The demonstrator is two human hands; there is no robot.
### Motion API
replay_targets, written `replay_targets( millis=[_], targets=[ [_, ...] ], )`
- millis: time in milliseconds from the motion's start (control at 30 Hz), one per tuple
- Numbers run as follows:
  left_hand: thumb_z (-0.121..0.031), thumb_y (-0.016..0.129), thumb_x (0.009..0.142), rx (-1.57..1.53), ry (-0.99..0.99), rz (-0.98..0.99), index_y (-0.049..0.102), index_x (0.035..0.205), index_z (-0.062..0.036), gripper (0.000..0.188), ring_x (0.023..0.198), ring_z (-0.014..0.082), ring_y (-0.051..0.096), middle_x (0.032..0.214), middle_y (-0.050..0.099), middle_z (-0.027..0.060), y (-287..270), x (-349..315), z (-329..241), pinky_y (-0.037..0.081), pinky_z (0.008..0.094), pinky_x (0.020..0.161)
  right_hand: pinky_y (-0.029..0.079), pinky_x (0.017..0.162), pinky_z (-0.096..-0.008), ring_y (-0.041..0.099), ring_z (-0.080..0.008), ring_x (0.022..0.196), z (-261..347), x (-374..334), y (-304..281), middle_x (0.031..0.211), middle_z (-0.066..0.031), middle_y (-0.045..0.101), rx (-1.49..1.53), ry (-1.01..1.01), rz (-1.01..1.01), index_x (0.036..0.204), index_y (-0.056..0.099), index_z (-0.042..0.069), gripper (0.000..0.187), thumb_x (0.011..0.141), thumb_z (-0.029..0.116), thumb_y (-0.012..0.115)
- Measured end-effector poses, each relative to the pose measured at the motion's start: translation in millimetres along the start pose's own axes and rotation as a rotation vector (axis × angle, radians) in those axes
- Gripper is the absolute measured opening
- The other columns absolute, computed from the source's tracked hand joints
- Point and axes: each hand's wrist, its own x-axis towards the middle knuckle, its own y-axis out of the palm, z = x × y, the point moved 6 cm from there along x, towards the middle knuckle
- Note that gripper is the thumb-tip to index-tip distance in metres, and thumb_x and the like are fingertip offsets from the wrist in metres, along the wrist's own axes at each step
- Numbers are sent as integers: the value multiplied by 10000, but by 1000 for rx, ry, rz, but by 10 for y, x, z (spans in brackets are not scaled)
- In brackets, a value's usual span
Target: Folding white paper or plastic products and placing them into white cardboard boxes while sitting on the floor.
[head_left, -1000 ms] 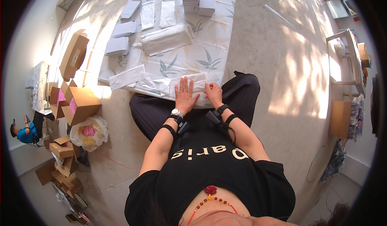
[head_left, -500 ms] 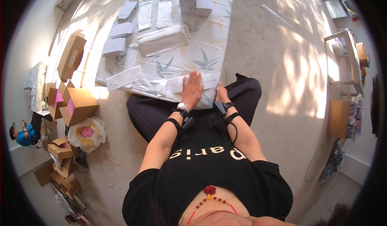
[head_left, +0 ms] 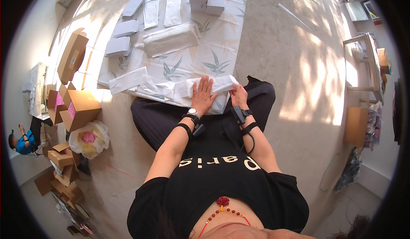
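Since half a second ago, your right hand (head_left: 239, 96) has moved up from beside the counter's near edge to the right end of the white sleeve (head_left: 220, 83); your left hand (head_left: 203, 95) stays about put. Left: fingers spread, palm down flat on the sleeve. Right: thumb and fingers pinching the sleeve's end. Sleeve lies on the cloth-covered counter (head_left: 222, 36), under your left fingers, running right to the other hand. More white strips (head_left: 157, 88) left of your left hand; thick white bundle (head_left: 171, 40) beyond it, flat white boxes (head_left: 118, 46) farther left.
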Motion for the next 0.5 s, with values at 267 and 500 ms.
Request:
replay_targets(
  millis=[267, 500],
  targets=[
    [-589, 593, 959, 60, 7, -7, 232, 1665, -101, 931, 1629, 241, 78, 1755, 146, 104, 21, 18, -27, 1, 548, 1285, 518, 846, -242, 649, -77, 930, 418, -490, 657, 1059, -9, 725, -398, -335, 144, 1210, 694, 12, 244, 987, 107, 720],
    [-648, 642, 879, -22, 0, 2, 219, 1658, -66, 1061, 1628, 284, 72, 1749, 129, 161, -24, 19, -50, -3, 578, 1275, 539, 809, -229, 651, -60, 899, 430, -777, 1094, 1034, -14, 742, -704, -579, 236, 1153, 723, -2, 187, 992, 91, 706]
  ],
)
